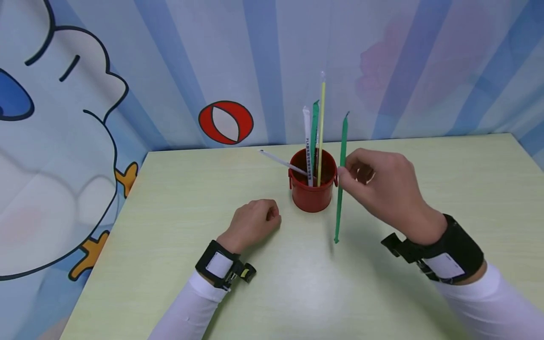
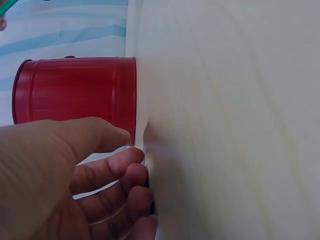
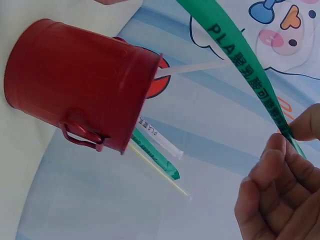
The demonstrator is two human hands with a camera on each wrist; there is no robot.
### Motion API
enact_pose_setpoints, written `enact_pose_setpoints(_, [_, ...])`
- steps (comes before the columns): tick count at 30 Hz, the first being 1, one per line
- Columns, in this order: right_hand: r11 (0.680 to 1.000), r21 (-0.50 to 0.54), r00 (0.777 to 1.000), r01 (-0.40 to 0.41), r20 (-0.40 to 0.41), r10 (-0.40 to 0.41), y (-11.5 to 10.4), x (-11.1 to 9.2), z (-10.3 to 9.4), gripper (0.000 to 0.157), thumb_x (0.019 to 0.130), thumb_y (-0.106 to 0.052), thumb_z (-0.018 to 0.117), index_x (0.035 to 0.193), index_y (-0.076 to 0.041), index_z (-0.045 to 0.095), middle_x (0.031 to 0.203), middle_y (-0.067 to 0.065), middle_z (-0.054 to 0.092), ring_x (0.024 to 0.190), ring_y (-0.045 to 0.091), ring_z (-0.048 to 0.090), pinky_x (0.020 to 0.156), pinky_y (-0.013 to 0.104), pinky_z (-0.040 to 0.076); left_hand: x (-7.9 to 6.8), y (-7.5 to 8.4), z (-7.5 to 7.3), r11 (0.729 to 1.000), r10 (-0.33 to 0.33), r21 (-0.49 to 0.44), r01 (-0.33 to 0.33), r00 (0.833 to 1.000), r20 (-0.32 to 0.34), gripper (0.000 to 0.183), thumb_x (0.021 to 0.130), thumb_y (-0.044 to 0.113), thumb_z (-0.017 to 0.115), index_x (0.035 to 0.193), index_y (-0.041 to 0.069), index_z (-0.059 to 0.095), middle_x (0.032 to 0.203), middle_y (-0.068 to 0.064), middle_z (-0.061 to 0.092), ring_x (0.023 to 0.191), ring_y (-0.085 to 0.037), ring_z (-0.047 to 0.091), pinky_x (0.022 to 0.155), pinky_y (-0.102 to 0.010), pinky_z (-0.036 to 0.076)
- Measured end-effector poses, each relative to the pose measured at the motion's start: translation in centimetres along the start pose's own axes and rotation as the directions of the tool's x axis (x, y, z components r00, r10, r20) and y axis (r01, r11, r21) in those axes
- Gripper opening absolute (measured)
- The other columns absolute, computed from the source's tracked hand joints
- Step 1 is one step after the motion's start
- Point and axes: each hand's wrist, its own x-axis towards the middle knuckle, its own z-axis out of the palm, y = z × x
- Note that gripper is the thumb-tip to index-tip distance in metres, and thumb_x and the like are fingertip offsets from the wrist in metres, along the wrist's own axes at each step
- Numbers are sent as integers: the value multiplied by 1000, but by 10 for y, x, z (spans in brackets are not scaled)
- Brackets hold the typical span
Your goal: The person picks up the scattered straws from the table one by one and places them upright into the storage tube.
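Note:
My right hand (image 1: 384, 186) pinches a long green wrapped straw (image 1: 339, 208) between thumb and fingertips, upright just right of the red bucket (image 1: 311, 198). Dark print starting with PLA runs along its wrapper in the right wrist view. Inside the bucket lean a white wrapped straw (image 1: 307, 137), another green wrapped straw (image 1: 314, 125), a yellow straw (image 1: 321, 118) and a thin pale straw (image 1: 278, 159) tilted out to the left. On the table, left of the bucket, rests my left hand (image 1: 254, 222), its fingers loosely curled around nothing.
The pale wooden table (image 1: 204, 184) ends at the back against a blue striped backdrop (image 1: 293, 56) with cartoon drawings. A small handle (image 3: 82, 137) hangs on the bucket's side. Both wrists wear black straps with cameras.

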Motion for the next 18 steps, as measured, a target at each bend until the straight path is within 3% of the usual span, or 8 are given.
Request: enact_pose_setpoints(18, [999, 21, 983, 42, -179, -38, 3, 27, -12, 11, 84, -14, 59, 79, -5, 64, 65, 3, 61, 58, 8, 53, 58, 29, 43, -1, 2, 0, 1000, 2, 4, -2, 1000, -7, 12, 86, 24, 57, 76, 19, 57, 63, 5, 50, 59, -10, 48, 51, -27, 36])
